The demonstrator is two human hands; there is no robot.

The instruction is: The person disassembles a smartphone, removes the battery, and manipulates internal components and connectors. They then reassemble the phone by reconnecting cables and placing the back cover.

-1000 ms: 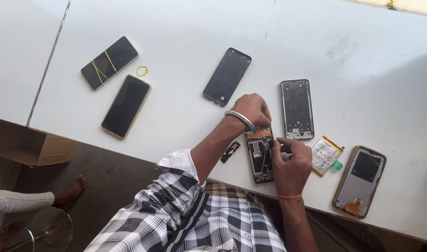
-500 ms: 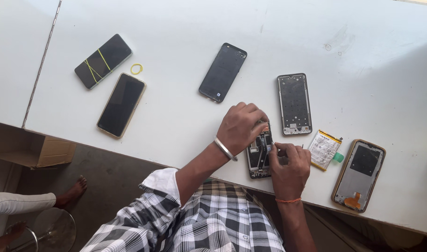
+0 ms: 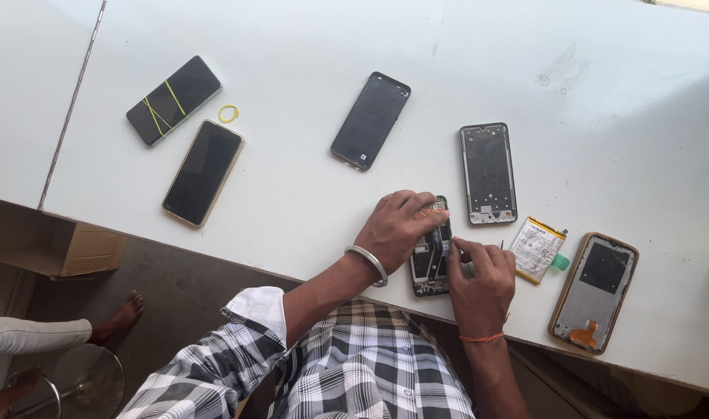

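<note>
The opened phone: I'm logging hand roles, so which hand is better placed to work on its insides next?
Probably the right hand: its fingertips pinch at the opened phone. The left hand lies over it, steadying.

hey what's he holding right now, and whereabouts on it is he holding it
The left hand presses down on the upper half of the opened phone at the table edge. The right hand touches its right side; whether it pinches a tool cannot be told.
</note>
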